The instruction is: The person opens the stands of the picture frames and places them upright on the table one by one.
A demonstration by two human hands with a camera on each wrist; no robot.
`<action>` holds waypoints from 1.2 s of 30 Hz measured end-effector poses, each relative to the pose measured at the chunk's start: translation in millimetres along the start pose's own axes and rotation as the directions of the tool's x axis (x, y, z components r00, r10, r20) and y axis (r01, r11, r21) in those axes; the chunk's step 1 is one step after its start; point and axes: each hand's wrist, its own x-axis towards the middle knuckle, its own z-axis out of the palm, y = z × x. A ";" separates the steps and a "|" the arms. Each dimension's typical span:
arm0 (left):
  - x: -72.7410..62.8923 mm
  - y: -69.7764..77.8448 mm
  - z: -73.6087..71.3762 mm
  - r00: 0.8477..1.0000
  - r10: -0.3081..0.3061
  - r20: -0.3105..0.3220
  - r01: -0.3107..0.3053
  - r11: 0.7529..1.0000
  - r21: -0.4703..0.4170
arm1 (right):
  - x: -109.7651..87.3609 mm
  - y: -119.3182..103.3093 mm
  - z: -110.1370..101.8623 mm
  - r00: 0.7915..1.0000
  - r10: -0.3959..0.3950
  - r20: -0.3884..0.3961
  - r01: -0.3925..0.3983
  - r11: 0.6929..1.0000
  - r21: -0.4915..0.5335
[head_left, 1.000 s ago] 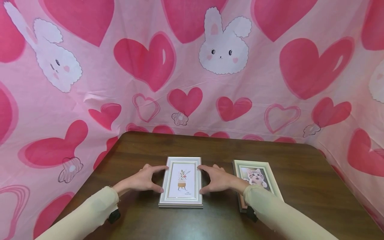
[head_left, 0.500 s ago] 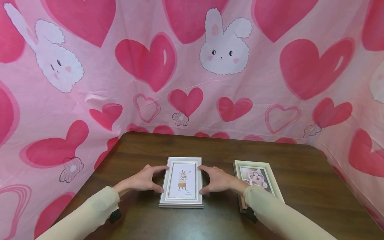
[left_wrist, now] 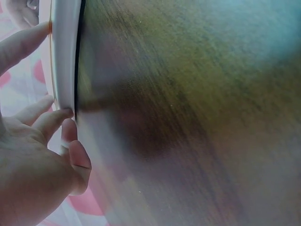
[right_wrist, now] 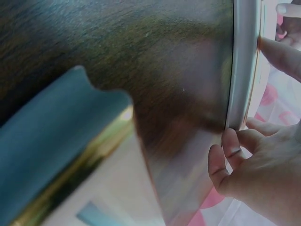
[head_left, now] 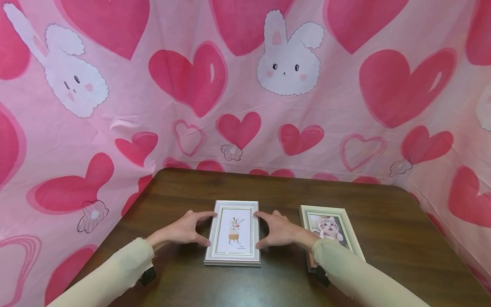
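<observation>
A white picture frame with a potted-plant print lies flat, face up, on the brown table. My left hand stands at its left side, forefinger near the upper corner and thumb lower down. My right hand mirrors this on the right side. In the left wrist view, fingertips of the left hand touch the frame's edge. The right wrist view shows the right hand touching the opposite edge, its outer fingers slightly bent. Neither hand's fingers are wrapped round the frame.
A second, pale green picture frame with a kitten photo lies to the right, partly covered by my right forearm. Its blurred corner is close in the right wrist view. Pink heart-and-rabbit cloth hangs behind and beside the wooden table.
</observation>
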 end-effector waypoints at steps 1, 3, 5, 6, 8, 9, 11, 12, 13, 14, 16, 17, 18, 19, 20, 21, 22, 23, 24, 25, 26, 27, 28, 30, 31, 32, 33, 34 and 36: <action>-0.3 0.3 -0.2 1.000 0.001 -0.002 -0.001 1.000 0.000 | 0.1 -0.2 0.0 1.000 0.004 0.001 -0.004 1.000 0.000; -1.0 1.2 -0.4 1.000 0.003 -0.004 -0.003 1.000 -0.006 | 0.4 -0.5 0.3 1.000 0.007 -0.001 -0.007 1.000 0.001; -1.9 2.1 -0.5 1.000 0.007 -0.003 -0.007 1.000 -0.012 | 0.2 -1.0 0.8 1.000 0.011 -0.003 -0.011 1.000 -0.001; -2.4 2.3 -0.5 1.000 0.007 -0.002 -0.007 1.000 -0.015 | 0.0 -1.3 0.9 1.000 0.009 -0.004 -0.009 1.000 -0.003; -2.5 2.8 -0.3 1.000 0.009 0.001 -0.009 1.000 -0.020 | -0.9 -1.8 0.9 1.000 0.010 -0.008 -0.010 1.000 -0.006; -2.4 3.0 -0.2 1.000 0.010 0.002 -0.010 1.000 -0.020 | -1.5 -2.2 0.9 1.000 0.009 -0.011 -0.009 1.000 -0.006; -2.4 3.0 0.1 1.000 0.009 0.004 -0.009 1.000 -0.021 | -2.5 -3.1 0.9 1.000 0.011 -0.016 -0.012 1.000 -0.005; -2.1 2.9 0.2 1.000 0.011 0.004 -0.011 1.000 -0.022 | -2.9 -3.6 1.0 1.000 0.011 -0.018 -0.011 1.000 -0.005; -1.9 2.7 0.2 1.000 0.016 0.005 -0.015 1.000 -0.023 | -3.3 -4.2 0.9 1.000 0.011 -0.021 -0.011 1.000 -0.003; -1.5 2.4 0.3 1.000 0.017 0.007 -0.017 1.000 -0.025 | -3.4 -4.3 1.0 1.000 0.010 -0.023 -0.010 1.000 -0.004; -0.6 1.8 0.1 1.000 0.030 0.009 -0.030 0.999 -0.029 | -3.4 -4.0 1.3 1.000 0.008 -0.027 -0.008 1.000 0.000; -0.1 1.5 0.0 0.999 0.035 0.010 -0.034 0.999 -0.032 | -3.3 -3.7 1.5 1.000 0.006 -0.028 -0.006 1.000 -0.004; 0.3 1.3 0.0 0.999 0.041 0.012 -0.041 0.999 -0.033 | -3.3 -3.6 1.5 1.000 0.003 -0.028 -0.004 1.000 -0.005; 0.7 1.2 -0.2 0.999 0.045 0.013 -0.045 0.998 -0.034 | -3.3 -3.4 1.6 1.000 0.004 -0.027 -0.004 1.000 -0.004; 1.1 1.3 -0.3 0.999 0.048 0.014 -0.048 0.998 -0.034 | -3.0 -2.8 2.1 1.000 0.006 -0.027 -0.006 1.000 -0.003; 1.3 1.6 -0.4 0.999 0.051 0.015 -0.051 0.998 -0.032 | -3.2 -2.7 2.1 1.000 0.009 -0.026 -0.009 1.000 0.001; 1.5 1.7 -0.5 0.999 0.052 0.015 -0.052 0.998 -0.030 | -3.1 -2.7 2.5 1.000 0.011 -0.024 -0.011 1.000 0.000; 1.5 1.9 -0.6 0.999 0.052 0.015 -0.051 0.998 -0.029 | -3.0 -2.6 2.9 1.000 0.014 -0.023 -0.014 1.000 0.001; 1.5 2.1 -0.6 0.999 0.051 0.016 -0.050 0.998 -0.027 | -3.3 -2.6 3.0 1.000 0.016 -0.023 -0.016 1.000 0.004; 1.5 2.6 -0.6 0.999 0.044 0.015 -0.044 0.999 -0.024 | -3.3 -2.4 3.3 1.000 0.017 -0.023 -0.017 1.000 0.006; 1.2 3.2 -0.5 0.999 0.038 0.015 -0.038 0.999 -0.022 | -3.3 -2.3 3.4 1.000 0.017 -0.025 -0.017 1.000 0.006; 1.2 3.7 -0.5 0.999 0.033 0.014 -0.033 0.999 -0.018 | -3.5 -2.3 3.4 1.000 0.014 -0.026 -0.014 1.000 0.003; 1.2 4.2 -0.3 1.000 0.027 0.013 -0.026 1.000 -0.014 | -3.5 -2.1 3.4 1.000 0.011 -0.027 -0.011 1.000 0.000; 1.1 5.4 0.1 1.000 0.025 0.011 -0.025 1.000 0.000 | -4.0 -2.1 2.8 0.999 0.002 -0.033 -0.002 1.000 -0.003; 1.2 5.8 0.3 1.000 0.023 0.010 -0.023 1.000 0.006 | -4.0 -2.1 2.7 0.999 -0.003 -0.033 0.003 1.000 -0.007; 1.3 6.0 0.4 1.000 0.029 0.010 -0.029 1.000 0.009 | -4.4 -2.4 2.3 0.999 -0.007 -0.034 0.006 1.000 -0.009; 1.7 5.8 0.5 0.999 0.034 0.010 -0.034 0.999 0.011 | -4.7 -2.7 2.0 0.999 -0.010 -0.035 0.010 1.000 -0.011; 2.0 5.4 0.6 0.999 0.039 0.010 -0.039 0.999 0.010 | -5.0 -2.9 1.9 0.999 -0.012 -0.036 0.011 1.000 -0.011; 2.5 4.5 0.4 0.999 0.047 0.012 -0.047 0.999 0.001 | -5.7 -3.4 1.8 0.999 -0.011 -0.037 0.011 1.000 -0.011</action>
